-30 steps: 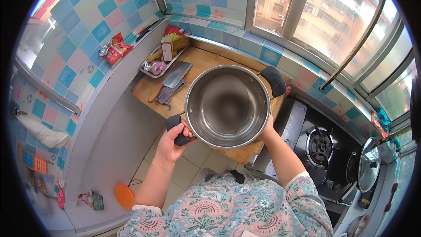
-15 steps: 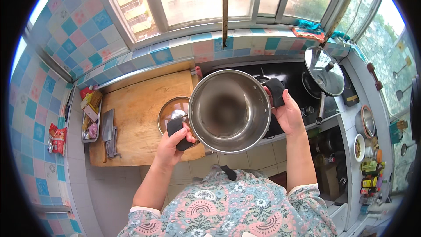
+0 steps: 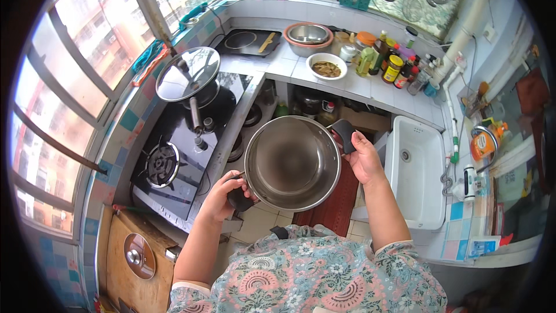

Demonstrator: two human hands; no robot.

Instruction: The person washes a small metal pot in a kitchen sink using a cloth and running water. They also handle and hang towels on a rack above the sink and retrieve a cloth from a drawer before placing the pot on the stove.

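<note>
Kitchen floor below: pot (image 3: 292, 162) mouth-up, handles lower-left to upper-right

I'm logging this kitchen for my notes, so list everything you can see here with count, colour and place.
pot: one, steel with black handles, empty, held over the floor between stove and sink
gas stove: one, black, left counter under the window
lidded pan: one, glass lid, on the stove's far burner
induction plate: one, black, far corner
basin: one, steel in an orange one, back counter
bowl: one, white, with brownish food, back counter
bottles and jars: several, mixed colours, back counter
sink: one, white, right
cutting board: one, wooden, lower left, a lid on it
left hand: on the pot's near handle
right hand: on the pot's far handle
</note>
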